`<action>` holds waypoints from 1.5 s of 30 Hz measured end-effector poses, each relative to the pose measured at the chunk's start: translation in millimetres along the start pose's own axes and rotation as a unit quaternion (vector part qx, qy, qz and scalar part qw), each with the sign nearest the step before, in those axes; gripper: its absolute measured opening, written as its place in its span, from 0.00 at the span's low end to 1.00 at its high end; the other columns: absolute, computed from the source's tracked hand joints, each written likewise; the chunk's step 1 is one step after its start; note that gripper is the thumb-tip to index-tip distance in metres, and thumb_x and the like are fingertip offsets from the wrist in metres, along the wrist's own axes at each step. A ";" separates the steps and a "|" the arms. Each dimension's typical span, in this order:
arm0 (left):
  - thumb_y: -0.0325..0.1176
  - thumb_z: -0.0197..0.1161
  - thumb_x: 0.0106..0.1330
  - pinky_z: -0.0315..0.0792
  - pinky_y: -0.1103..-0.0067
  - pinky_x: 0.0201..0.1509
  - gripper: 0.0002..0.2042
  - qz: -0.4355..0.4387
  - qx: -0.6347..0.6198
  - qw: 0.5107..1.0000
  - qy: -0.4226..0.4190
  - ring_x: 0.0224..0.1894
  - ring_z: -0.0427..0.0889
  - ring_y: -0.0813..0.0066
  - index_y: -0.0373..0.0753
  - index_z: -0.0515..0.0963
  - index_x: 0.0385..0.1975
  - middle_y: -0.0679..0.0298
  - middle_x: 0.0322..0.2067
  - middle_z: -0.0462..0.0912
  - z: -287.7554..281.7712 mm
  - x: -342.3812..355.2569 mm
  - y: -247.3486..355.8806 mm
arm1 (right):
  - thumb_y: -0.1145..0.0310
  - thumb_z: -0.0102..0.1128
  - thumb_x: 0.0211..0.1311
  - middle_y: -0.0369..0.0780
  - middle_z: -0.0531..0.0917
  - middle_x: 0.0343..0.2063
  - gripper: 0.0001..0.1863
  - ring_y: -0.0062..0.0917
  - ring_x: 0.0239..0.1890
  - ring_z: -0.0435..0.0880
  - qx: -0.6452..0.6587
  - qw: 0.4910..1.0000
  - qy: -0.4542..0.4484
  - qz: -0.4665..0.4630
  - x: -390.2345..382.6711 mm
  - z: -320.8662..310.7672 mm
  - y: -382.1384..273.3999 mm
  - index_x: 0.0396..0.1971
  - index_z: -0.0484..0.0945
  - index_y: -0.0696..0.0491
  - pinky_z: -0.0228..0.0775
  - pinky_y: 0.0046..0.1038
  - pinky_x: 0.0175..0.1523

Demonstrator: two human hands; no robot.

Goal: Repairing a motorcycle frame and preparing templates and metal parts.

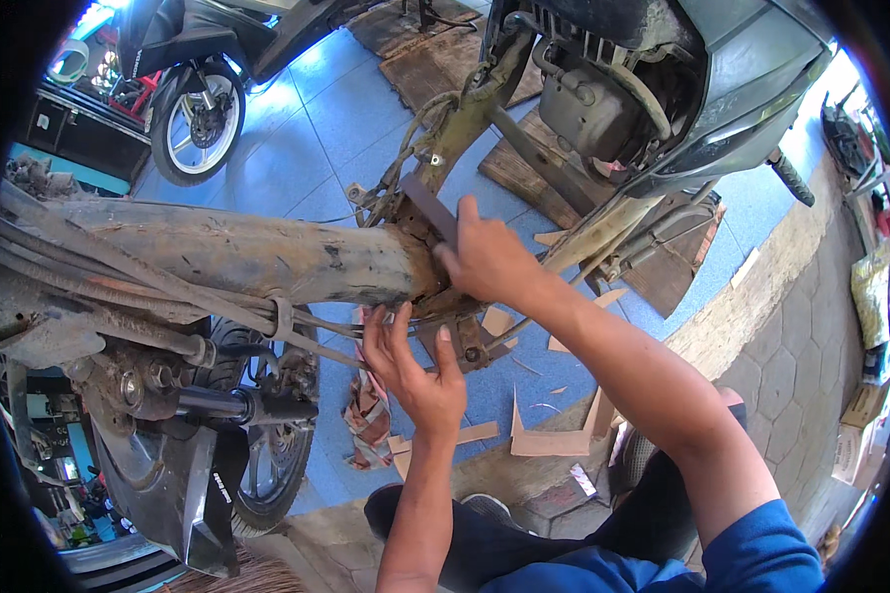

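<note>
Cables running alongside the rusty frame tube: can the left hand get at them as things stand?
Probably yes: the left hand is open, its fingertips right by the cables near the end of the frame tube, and nothing visible blocks the way. Whether they touch, I can't tell.

Single head view: fisheye, left one of a head-worn pair. Looks steeply down and forward from over the person's knees, close above left hand [420, 387], right hand [494, 259] and bike frame [287, 255]. Wide reach: white-rimmed wheel [206, 125] upper left, paving [776, 381] right. Straight edges bend toward the dark rim.
</note>
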State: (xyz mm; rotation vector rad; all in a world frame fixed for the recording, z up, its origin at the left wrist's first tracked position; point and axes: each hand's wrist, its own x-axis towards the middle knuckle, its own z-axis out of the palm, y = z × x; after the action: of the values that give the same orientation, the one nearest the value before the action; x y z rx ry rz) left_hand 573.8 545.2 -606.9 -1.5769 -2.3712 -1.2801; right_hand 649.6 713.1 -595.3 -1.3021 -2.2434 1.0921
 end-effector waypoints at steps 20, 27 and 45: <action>0.34 0.65 0.68 0.70 0.60 0.62 0.30 0.014 0.060 0.998 -0.002 0.61 0.69 0.52 0.34 0.61 0.67 0.48 0.68 0.48 0.4 8.5 -1.4 | 0.55 0.68 0.61 0.50 0.79 0.52 0.32 0.35 0.49 0.82 0.331 0.869 -0.310 0.196 67.1 -26.9 30.6 0.59 0.73 0.62 0.78 0.43 0.48; 0.34 0.65 0.68 0.68 0.60 0.65 0.31 0.009 0.043 0.999 0.004 0.65 0.66 0.48 0.34 0.61 0.67 0.46 0.68 0.48 1.5 9.1 -0.5 | 0.58 0.61 0.68 0.49 0.81 0.51 0.28 0.32 0.46 0.82 0.332 0.863 -0.332 0.185 57.0 -34.6 19.6 0.57 0.73 0.65 0.76 0.42 0.48; 0.38 0.64 0.68 0.65 0.56 0.67 0.31 0.024 0.032 0.999 0.018 0.69 0.59 0.42 0.31 0.61 0.67 0.43 0.67 0.49 -1.1 14.6 3.7 | 0.56 0.61 0.63 0.50 0.78 0.54 0.33 0.35 0.50 0.82 0.335 0.857 -0.367 0.137 72.3 -15.5 34.5 0.59 0.69 0.65 0.78 0.36 0.48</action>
State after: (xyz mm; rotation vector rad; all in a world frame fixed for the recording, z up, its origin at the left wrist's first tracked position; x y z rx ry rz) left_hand 569.1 556.1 -597.6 -1.5681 -2.3149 -1.1997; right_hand 641.2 791.2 -617.8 -0.9838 -1.7603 2.5347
